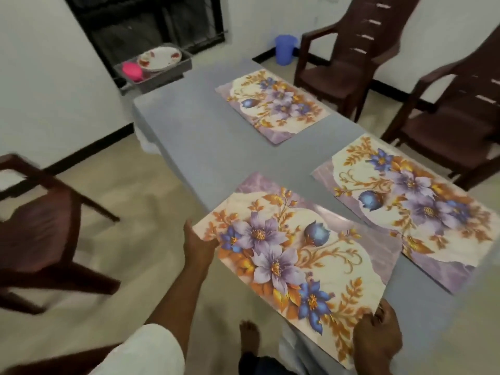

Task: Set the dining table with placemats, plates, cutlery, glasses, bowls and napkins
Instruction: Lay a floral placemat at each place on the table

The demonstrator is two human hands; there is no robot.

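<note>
Left hand [198,246] grips placemat [292,255] edge, fingers hidden; right hand [377,339] pinches corner

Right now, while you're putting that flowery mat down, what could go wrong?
The mat in both hands hangs partly past the table's near edge; let go there and it might slide off. Its far right corner sits close to the neighbouring placemat, so they could overlap. The left hand and right hand grip only its ends, so it could sag.

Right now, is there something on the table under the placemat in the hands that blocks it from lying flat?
Nothing visible does. The left hand and right hand hold the placemat by its ends over the near edge of the table. The grey cloth around it is bare; two other placemats lie apart.
</note>
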